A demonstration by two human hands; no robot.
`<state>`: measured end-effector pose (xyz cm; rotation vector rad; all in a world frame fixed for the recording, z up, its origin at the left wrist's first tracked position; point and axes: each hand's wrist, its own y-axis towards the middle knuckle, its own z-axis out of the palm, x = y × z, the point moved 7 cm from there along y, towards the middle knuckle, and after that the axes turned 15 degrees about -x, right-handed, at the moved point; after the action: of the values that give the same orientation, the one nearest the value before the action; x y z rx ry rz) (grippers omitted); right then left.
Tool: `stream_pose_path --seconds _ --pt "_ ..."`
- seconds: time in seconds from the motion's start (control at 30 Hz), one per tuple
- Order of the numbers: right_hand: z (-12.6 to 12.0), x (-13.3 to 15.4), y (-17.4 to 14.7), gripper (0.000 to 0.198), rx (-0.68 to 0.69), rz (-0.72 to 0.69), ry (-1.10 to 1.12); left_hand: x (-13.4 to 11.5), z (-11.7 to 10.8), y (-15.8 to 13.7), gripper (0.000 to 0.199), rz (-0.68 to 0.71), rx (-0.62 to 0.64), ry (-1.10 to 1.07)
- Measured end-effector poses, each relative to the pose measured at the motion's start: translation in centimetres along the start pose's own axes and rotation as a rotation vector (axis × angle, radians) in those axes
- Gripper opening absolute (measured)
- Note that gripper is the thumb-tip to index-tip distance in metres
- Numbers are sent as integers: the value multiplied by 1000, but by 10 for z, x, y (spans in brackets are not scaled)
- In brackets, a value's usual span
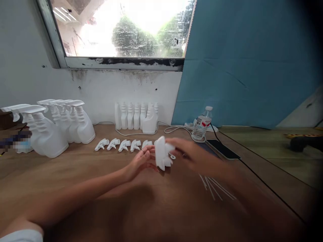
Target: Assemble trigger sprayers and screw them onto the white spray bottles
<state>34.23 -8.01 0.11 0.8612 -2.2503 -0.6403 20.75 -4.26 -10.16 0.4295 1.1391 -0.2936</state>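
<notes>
A white trigger spray head (160, 154) is held above the table, turned on end, between my two hands. My left hand (140, 162) has its fingers around the left side, with some fingertips hidden behind it. From the right, my right hand (188, 151) has its fingers closed at the collar side; it is blurred by motion. Just behind lies a row of several more white spray heads (124, 145), partly covered by my left fingers. A small white ring (173, 157) lies near my right fingertips. Several thin white tubes (214, 186) rest on the table beneath my right forearm.
White bottles with spray heads (51, 136) stand at the left. More white bottles without heads (136, 116) line the wall. At the right are a clear water bottle (201, 124), a phone (223, 149) with a black cable, and a white cord (174, 127). The wooden tabletop (101, 168) runs beneath.
</notes>
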Motion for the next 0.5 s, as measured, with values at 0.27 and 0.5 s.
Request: stream_pose_path --seconds 0.27,0.5 --pt "66 -13 -36 20 7 65 -128 30 -14 -11 43 -77 -149 102" --pt "67 -11 -43 14 -140 -22 -255 30 -14 -11 41 -36 -127 85"
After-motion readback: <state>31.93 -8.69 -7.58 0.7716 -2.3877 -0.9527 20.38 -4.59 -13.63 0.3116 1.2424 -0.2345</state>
